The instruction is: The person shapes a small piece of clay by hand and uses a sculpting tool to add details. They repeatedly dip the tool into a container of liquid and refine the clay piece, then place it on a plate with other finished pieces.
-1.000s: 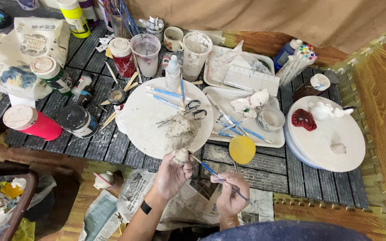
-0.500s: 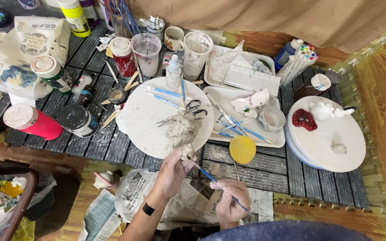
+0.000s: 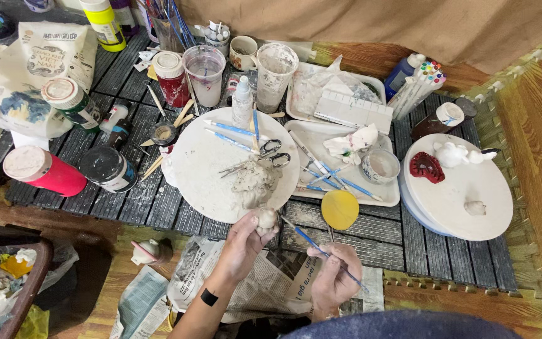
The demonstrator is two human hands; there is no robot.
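My left hand (image 3: 244,242) grips a small pale clay figure (image 3: 267,218) at the near edge of a round white work board (image 3: 199,169). My right hand (image 3: 335,276) holds a thin blue-handled brush (image 3: 312,243) whose tip points at the clay figure. On the board lie a lump of grey clay (image 3: 252,182), scissors (image 3: 274,152) and blue-handled tools (image 3: 232,135). Under my hands lies crumpled newspaper (image 3: 265,282).
A yellow disc (image 3: 339,209) lies right of the board. A white tray (image 3: 381,194) holds brushes and a small cup (image 3: 379,165). A round white plate (image 3: 472,182) bears a red piece and white figures. Jars, a pink can (image 3: 42,171) and cups crowd the dark slatted table.
My left hand with the clay figure has shifted slightly right and down toward the board's edge. My right hand has risen with the brush, its tip closer to the figure.
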